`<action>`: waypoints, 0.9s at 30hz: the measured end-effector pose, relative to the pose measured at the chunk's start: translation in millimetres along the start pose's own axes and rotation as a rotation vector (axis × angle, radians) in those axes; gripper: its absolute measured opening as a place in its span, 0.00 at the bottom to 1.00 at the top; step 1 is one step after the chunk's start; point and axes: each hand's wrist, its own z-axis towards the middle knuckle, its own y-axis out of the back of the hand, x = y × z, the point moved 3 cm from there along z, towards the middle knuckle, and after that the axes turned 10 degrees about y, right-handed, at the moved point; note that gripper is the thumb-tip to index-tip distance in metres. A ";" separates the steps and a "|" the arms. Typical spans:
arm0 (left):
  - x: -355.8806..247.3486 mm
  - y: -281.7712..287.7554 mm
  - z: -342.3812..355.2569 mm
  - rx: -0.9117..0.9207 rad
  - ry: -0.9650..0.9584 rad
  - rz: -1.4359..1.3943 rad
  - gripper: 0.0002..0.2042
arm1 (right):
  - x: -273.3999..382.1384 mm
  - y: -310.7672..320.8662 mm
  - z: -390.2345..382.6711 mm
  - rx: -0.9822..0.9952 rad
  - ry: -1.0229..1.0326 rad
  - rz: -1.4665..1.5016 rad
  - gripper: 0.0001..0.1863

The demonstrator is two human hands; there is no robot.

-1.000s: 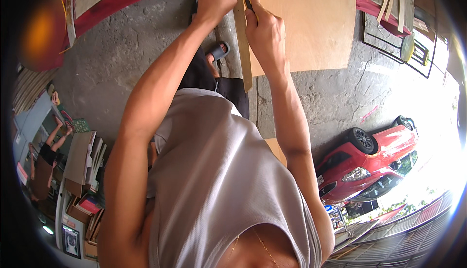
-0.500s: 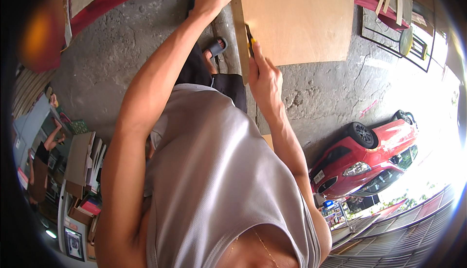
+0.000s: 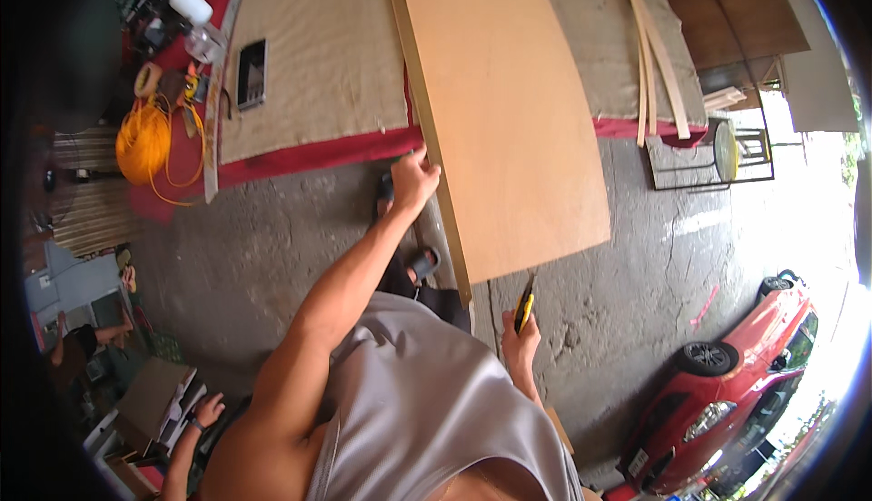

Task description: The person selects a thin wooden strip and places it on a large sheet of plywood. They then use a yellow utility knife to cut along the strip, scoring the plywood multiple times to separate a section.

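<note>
A large sheet of light plywood (image 3: 509, 119) lies on a cloth-covered table, its near end overhanging the edge. Along its left side runs a long, narrow wooden strip (image 3: 431, 128). My left hand (image 3: 416, 181) is closed on the strip's left edge, close to the table's front. Below the sheet's near end, my right hand (image 3: 520, 339) grips a yellow-and-black utility knife (image 3: 525, 310). The knife tip points up toward the plywood's near edge and appears apart from it.
The table (image 3: 318, 106) has a red cloth edge and holds a phone (image 3: 252, 72). Orange cord (image 3: 143, 142) lies at left; thin wooden strips (image 3: 649, 56) at right. A metal-framed stool (image 3: 727, 151) and red car (image 3: 727, 392) stand at right. Another person's hand (image 3: 211, 408) shows lower left.
My right hand and knife have moved from the strip's side to below the sheet's near end. My left hand still holds the strip. The view has shifted, showing more of the table.
</note>
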 end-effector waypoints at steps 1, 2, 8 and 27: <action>-4.3 2.3 -0.4 0.016 0.036 -0.017 0.24 | -5.3 -7.4 11.0 0.006 -0.187 0.122 0.14; -8.5 6.0 2.2 0.031 0.074 -0.034 0.24 | -3.8 -17.1 25.1 -0.055 -0.153 0.233 0.12; -13.7 15.0 35.3 0.093 0.264 -0.105 0.36 | 30.7 -68.0 59.4 -0.241 -0.176 0.807 0.10; -68.2 29.6 287.1 0.022 0.399 -0.129 0.18 | 99.1 -91.7 58.7 -0.970 -0.375 0.680 0.22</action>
